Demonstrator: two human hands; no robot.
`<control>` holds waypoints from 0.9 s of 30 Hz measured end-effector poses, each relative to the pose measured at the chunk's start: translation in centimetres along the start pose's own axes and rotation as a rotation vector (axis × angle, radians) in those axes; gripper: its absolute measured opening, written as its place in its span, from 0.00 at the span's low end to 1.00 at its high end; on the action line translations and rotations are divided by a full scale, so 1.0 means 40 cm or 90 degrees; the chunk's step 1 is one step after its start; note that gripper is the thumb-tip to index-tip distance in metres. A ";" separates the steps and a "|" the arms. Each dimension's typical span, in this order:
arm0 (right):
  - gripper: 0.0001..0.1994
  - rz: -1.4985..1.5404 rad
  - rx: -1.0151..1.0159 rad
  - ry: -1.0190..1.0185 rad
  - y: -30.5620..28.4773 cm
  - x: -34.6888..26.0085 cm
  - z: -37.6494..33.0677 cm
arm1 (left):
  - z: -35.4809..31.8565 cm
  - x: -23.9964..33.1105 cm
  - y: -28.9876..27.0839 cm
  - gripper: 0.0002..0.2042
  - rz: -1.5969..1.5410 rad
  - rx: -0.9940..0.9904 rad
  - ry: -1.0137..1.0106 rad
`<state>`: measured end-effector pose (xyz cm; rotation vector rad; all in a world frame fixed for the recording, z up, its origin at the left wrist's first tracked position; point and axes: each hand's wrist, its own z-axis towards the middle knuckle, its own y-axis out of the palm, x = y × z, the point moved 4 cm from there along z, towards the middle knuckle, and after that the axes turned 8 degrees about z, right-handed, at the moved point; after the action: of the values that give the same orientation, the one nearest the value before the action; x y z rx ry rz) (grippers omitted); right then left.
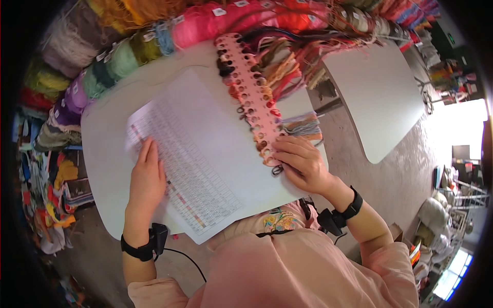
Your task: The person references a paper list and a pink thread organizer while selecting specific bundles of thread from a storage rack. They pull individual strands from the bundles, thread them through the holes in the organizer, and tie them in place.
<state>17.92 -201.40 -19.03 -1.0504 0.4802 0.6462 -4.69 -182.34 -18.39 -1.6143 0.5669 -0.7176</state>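
Pink card (pixel 254 100) strung with thread loops lies on a white desk (pixel 105 159); the right hand (pixel 305 161) rests its fingers on the card's near end, whether pinching I cannot tell. Left of the card, the left hand (pixel 146 177) lays loose fingers on a printed sheet (pixel 179 138), which overhangs the desk and could slip if bumped. Strands (pixel 303 127) right of the card could tangle if dragged. Beyond it, yarn bundles (pixel 205 23); farther right, a second desk (pixel 382 97).
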 end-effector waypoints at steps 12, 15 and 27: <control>0.16 0.085 0.037 0.047 -0.007 0.009 -0.012 | -0.001 0.007 -0.009 0.19 0.049 -0.026 0.004; 0.21 0.024 -0.025 0.040 0.008 -0.007 -0.002 | -0.014 -0.004 0.003 0.21 0.088 -0.006 0.013; 0.18 -0.074 -0.093 0.072 0.018 -0.026 0.020 | -0.008 0.014 0.007 0.21 0.063 0.024 -0.004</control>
<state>16.72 -200.67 -18.48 -1.2483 0.4716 0.5270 -4.55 -183.00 -18.55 -1.5425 0.6212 -0.6463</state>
